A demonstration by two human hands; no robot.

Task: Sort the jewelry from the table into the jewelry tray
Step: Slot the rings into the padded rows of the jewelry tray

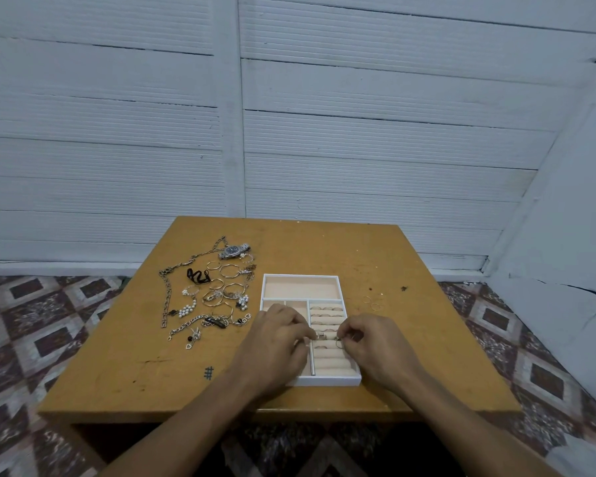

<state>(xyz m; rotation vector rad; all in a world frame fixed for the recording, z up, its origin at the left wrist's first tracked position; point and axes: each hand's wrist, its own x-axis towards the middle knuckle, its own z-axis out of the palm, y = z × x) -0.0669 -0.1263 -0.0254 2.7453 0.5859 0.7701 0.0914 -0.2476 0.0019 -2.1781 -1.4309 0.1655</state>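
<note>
A white jewelry tray (268, 285) with beige lining lies in the middle of the wooden table (324, 249). Its right section holds padded ring rolls (327, 318) with several rings tucked in. My left hand (276, 342) rests over the tray's lower left part, fingertips pinching a small silver ring (321, 336) at the rolls. My right hand (375, 342) is at the tray's right edge, pinching a thin ring (340, 344) over the rolls. To the left lies a pile of jewelry (214, 297): chains, bangles, pearl pieces and a wristwatch (234, 251).
Two thin rings (372, 303) lie on the table right of the tray. The tray's top compartment (301, 287) holds nothing. A white panelled wall stands behind the table, and patterned tile floor (31, 321) surrounds it.
</note>
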